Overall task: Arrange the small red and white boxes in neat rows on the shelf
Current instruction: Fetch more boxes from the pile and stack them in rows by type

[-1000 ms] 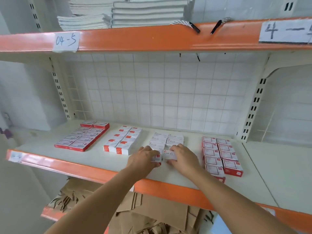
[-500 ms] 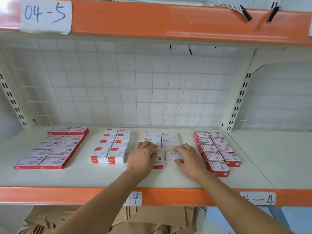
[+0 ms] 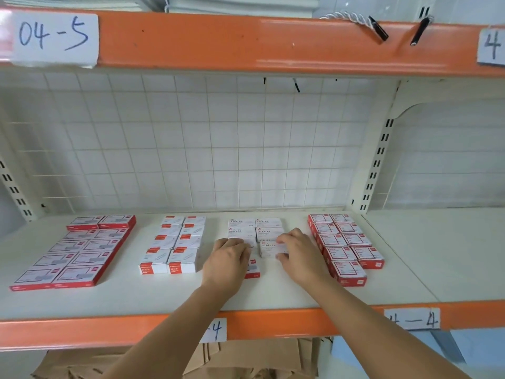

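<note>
Change since earlier frame: both hands have shifted slightly toward the back of the shelf; the box under the right hand now sits closer to the row behind it.

Item: small red and white cardboard boxes, four groups on the white shelf board with orange front rail (image 3: 273, 321).
- Far-left group (image 3: 76, 253), lower left of frame: flat red-edged boxes, two columns, squared. Done.
- Second group (image 3: 175, 244): white boxes with red ends, two columns, squared. Done.
- Centre group marked STAPLES (image 3: 254, 228): two columns, back rows set; front rows in hand.
- Right group (image 3: 344, 247): red-bordered boxes, two columns, squared. Done.

Left hand (image 3: 228, 262): fingers curled down over a front box (image 3: 252, 268), mostly hidden; grip cannot be told.
Right hand (image 3: 297, 255): thumb and fingers clamped on a STAPLES box (image 3: 270, 248).

Remaining, by judgement: seat these two front boxes flush with their columns.
</note>
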